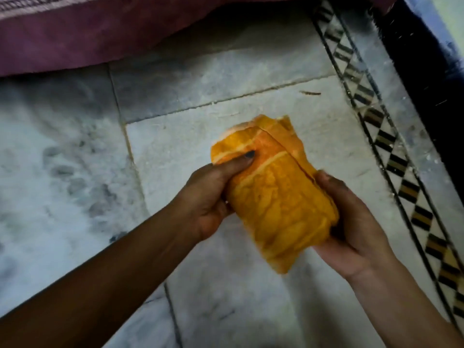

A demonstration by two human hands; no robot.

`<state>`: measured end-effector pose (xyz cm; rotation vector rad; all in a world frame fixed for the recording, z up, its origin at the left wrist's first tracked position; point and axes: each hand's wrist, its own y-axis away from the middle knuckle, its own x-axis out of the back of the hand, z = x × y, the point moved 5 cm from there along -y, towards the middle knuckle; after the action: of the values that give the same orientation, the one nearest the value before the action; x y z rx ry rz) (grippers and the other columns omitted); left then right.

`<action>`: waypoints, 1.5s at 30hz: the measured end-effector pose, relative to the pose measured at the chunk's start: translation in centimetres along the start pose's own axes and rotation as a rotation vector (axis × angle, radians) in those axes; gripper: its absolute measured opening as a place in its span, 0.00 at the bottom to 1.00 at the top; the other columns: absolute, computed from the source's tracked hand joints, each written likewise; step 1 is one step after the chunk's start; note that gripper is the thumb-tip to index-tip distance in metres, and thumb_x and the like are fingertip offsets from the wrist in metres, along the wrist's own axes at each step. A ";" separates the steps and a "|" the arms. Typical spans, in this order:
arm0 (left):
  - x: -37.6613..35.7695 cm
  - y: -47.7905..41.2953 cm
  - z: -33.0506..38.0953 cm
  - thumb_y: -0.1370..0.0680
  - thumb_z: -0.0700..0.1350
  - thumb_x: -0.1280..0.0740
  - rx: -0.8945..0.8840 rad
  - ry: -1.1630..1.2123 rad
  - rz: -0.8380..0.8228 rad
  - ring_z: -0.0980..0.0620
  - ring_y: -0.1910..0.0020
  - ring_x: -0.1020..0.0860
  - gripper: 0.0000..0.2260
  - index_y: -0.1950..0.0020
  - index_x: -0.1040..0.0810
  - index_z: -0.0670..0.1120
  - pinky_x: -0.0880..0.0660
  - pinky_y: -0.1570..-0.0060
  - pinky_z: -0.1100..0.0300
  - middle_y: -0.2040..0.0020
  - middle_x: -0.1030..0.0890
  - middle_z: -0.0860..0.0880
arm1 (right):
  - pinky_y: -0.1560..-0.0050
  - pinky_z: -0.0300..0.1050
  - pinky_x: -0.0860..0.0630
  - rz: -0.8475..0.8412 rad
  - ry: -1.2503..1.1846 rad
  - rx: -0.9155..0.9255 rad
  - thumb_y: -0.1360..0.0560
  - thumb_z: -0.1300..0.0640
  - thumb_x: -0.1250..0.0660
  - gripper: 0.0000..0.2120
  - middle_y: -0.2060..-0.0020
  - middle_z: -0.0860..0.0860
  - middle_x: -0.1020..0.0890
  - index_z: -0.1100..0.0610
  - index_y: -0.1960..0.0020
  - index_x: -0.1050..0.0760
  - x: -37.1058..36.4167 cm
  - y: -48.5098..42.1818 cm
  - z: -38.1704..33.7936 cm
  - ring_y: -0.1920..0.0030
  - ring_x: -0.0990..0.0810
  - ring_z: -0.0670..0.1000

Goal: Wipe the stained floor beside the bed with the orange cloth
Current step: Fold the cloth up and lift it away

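The orange cloth (276, 192) is folded into a thick pad, and you hold it between both hands, apparently lifted off the floor (226, 297) rather than pressed to it. As far as I can judge, no wiping shows yet: the whole job is still ahead of you.

Your left hand (208, 204) grips the cloth's left edge, with the thumb laid across its top and the other fingers hidden underneath. Your right hand (351, 222) cups the cloth's right side and lower corner, fingers curled round the folds.

Left of the cloth, dark smudged stains (75, 177) mark the pale marble; these look like the patch to clean. Beyond the cloth hangs the maroon bed cover (100, 33). Right of the cloth runs a patterned tile border (391, 151).
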<state>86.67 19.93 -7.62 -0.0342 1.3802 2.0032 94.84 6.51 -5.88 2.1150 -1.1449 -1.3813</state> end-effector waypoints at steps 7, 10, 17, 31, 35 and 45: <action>-0.5 9.1 -0.9 0.25 0.42 0.33 -0.131 0.133 0.139 0.49 0.49 0.19 0.16 0.37 0.26 0.48 0.19 0.58 0.53 0.45 0.18 0.46 | 0.60 0.51 0.18 0.083 -0.205 -0.188 0.62 0.60 0.16 0.34 0.55 0.60 0.16 0.60 0.55 0.16 -2.8 6.5 5.1 0.59 0.15 0.56; -0.3 15.8 0.3 0.25 0.40 0.33 -0.181 0.124 0.294 0.49 0.51 0.19 0.16 0.38 0.26 0.48 0.20 0.59 0.54 0.46 0.19 0.46 | 0.68 0.49 0.20 0.124 -0.196 -0.152 0.63 0.66 0.17 0.35 0.56 0.61 0.16 0.63 0.54 0.17 -5.7 11.5 3.6 0.60 0.15 0.57; -5.0 32.2 3.8 0.25 0.44 0.32 -0.235 0.063 0.456 0.48 0.53 0.20 0.16 0.38 0.28 0.48 0.21 0.66 0.56 0.46 0.21 0.44 | 0.59 0.50 0.19 0.147 -0.117 -0.110 0.42 0.61 0.22 0.37 0.44 0.60 0.19 0.59 0.34 0.29 -15.7 27.0 -3.2 0.48 0.18 0.59; -13.5 67.1 13.6 0.23 0.46 0.36 -0.430 -0.539 0.100 0.48 0.44 0.25 0.17 0.34 0.30 0.46 0.31 0.48 0.56 0.40 0.24 0.45 | 0.65 0.50 0.19 0.182 -0.236 0.219 0.35 0.62 0.30 0.30 0.45 0.62 0.19 0.61 0.34 0.29 -35.1 61.7 -9.0 0.52 0.17 0.60; -12.6 74.4 13.0 0.22 0.42 0.37 -0.601 -0.639 0.017 0.52 0.45 0.26 0.15 0.35 0.29 0.47 0.32 0.51 0.65 0.42 0.24 0.48 | 0.62 0.53 0.19 0.183 -0.275 0.354 0.53 0.60 0.17 0.49 0.44 0.63 0.20 0.61 0.34 0.30 -36.0 68.4 -6.4 0.50 0.18 0.62; -8.0 89.3 7.4 0.22 0.40 0.38 -0.833 -0.877 -0.308 0.53 0.47 0.22 0.09 0.48 0.21 0.50 0.27 0.46 0.60 0.48 0.19 0.51 | 0.68 0.53 0.19 0.225 -0.487 0.575 0.68 0.62 0.16 0.55 0.56 0.63 0.16 0.62 0.41 0.27 -38.0 83.8 6.0 0.59 0.16 0.60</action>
<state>46.21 4.67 71.33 0.2185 -0.0315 1.8260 46.35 -13.38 70.00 1.9368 -2.1173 -1.6487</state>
